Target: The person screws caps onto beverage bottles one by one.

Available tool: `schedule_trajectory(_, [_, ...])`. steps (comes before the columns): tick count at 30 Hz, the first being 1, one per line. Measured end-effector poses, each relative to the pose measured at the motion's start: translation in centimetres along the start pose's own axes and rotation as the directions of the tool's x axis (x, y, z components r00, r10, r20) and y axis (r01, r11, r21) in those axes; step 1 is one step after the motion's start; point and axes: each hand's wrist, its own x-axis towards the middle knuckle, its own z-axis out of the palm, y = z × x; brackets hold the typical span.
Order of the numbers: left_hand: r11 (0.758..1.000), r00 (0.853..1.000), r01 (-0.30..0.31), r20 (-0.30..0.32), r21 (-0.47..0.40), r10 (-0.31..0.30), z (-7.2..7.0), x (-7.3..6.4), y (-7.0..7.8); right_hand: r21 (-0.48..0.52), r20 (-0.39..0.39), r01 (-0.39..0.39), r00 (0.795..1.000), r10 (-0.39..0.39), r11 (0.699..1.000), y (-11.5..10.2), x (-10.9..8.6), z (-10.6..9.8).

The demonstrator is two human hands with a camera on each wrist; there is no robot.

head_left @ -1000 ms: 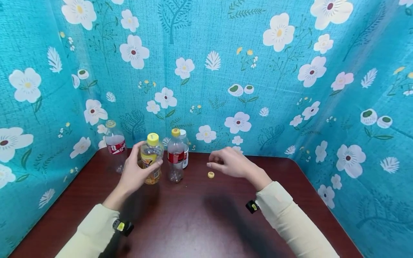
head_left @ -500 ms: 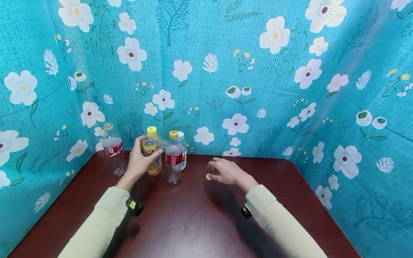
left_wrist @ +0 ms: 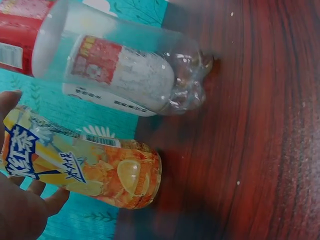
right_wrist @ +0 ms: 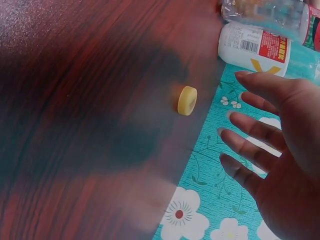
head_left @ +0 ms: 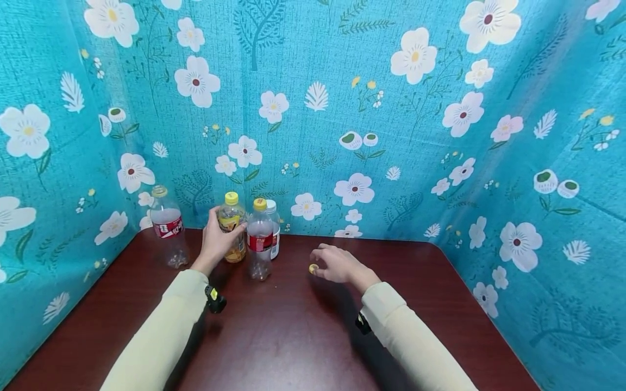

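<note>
My left hand [head_left: 217,239] holds a bottle of amber iced tea [head_left: 232,222] with a yellow cap, thumb on one side and fingers on the other. In the left wrist view the yellow-labelled tea bottle [left_wrist: 95,165] appears upright on the table. Right beside it is a clear, red-labelled bottle [head_left: 260,243] with a yellow cap. My right hand [head_left: 338,264] hovers over the table with fingers loosely bent and holding nothing. A loose yellow bottle cap [right_wrist: 187,101] lies on the tabletop, apart from the right fingertips [right_wrist: 224,131].
An uncapped, red-labelled clear bottle [head_left: 168,231] stands at the back left. A white-capped bottle [head_left: 275,236] is partly hidden behind the clear capped one. The dark red table [head_left: 293,336] meets a blue floral curtain [head_left: 313,136] along its back and sides.
My left hand has moved the tea bottle back, level with the other bottles near the curtain. The right hand has come lower, nearer the loose cap. The head view has shifted slightly.
</note>
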Motion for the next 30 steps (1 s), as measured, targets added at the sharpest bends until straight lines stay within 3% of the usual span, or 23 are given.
schedule_trajectory(8, [0.999, 1.000, -0.002, -0.007, 0.043, 0.002, -0.5, 0.0, -0.7, 0.040, -0.005, -0.024, 1.000, 0.024, 0.999, -0.1, 0.6, 0.9])
schedule_trajectory(13, [0.984, 0.995, -0.084, -0.032, 0.155, 0.090, -1.3, -1.1, -0.5, 0.075, -0.013, -0.036, 0.999, 0.037, 0.997, 0.3, 0.9, 1.9])
schedule_trajectory(15, [0.965, 0.984, -0.139, -0.075, 0.221, 0.159, -1.8, -1.8, 0.0, 0.085, -0.018, -0.041, 0.999, 0.043, 0.996, 0.5, 1.0, 2.2])
schedule_trajectory(17, [0.939, 0.963, -0.194, -0.127, 0.285, 0.237, -2.5, -2.6, 0.8, 0.089, -0.024, -0.048, 0.998, 0.050, 0.995, 0.6, 0.9, 2.4])
schedule_trajectory(19, [0.907, 0.933, -0.241, -0.175, 0.346, 0.315, -3.4, -3.2, 1.7, 0.087, -0.030, -0.057, 0.998, 0.059, 0.995, 0.9, 1.0, 2.5])
schedule_trajectory(24, [0.823, 0.838, -0.329, -0.259, 0.464, 0.481, -6.2, -4.3, 3.2, 0.074, -0.047, -0.073, 0.996, 0.076, 0.995, 1.5, 1.2, 2.6])
schedule_trajectory(27, [0.787, 0.787, -0.355, -0.294, 0.504, 0.543, -8.1, -4.7, 3.3, 0.089, -0.054, -0.073, 0.995, 0.078, 0.993, 1.8, 1.3, 2.8])
schedule_trajectory(28, [0.780, 0.775, -0.355, -0.304, 0.515, 0.554, -8.6, -4.8, 3.3, 0.096, -0.053, -0.075, 0.995, 0.080, 0.993, 1.9, 1.4, 2.8])
schedule_trajectory(30, [0.786, 0.769, -0.335, -0.330, 0.520, 0.547, -9.6, -5.0, 3.1, 0.117, -0.048, -0.082, 0.995, 0.088, 0.990, 2.0, 1.4, 3.0])
